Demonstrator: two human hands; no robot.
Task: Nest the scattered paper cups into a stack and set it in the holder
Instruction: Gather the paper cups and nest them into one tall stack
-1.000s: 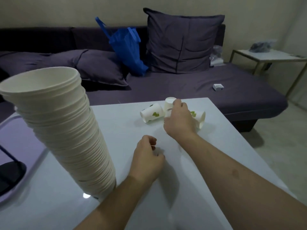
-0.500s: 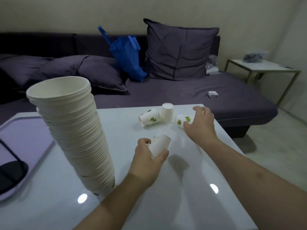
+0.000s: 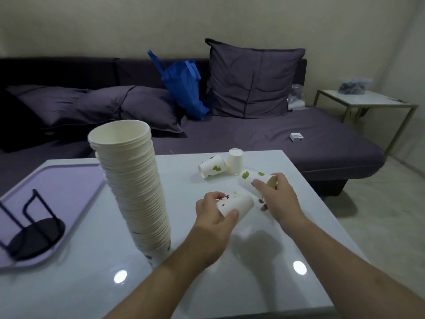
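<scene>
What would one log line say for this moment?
left hand: holds cup | right hand: holds leaf cup | tall stack: on table | holder: empty

**Paper cups and holder on the white table**

A tall stack of nested white paper cups (image 3: 135,187) stands upright, mouths up, leaning slightly, on the glossy table just right of a lilac tray. On that tray sits the black wire cup holder with a round base (image 3: 34,236), holding no cups. A white cup with brown print (image 3: 234,204) is held tilted on its side above the table. Just beside it, a white cup with green leaves (image 3: 255,180) is held sideways as well. Farther back, a leaf-printed cup (image 3: 211,169) lies on its side, touching a plain white cup standing upside down (image 3: 235,161).
</scene>
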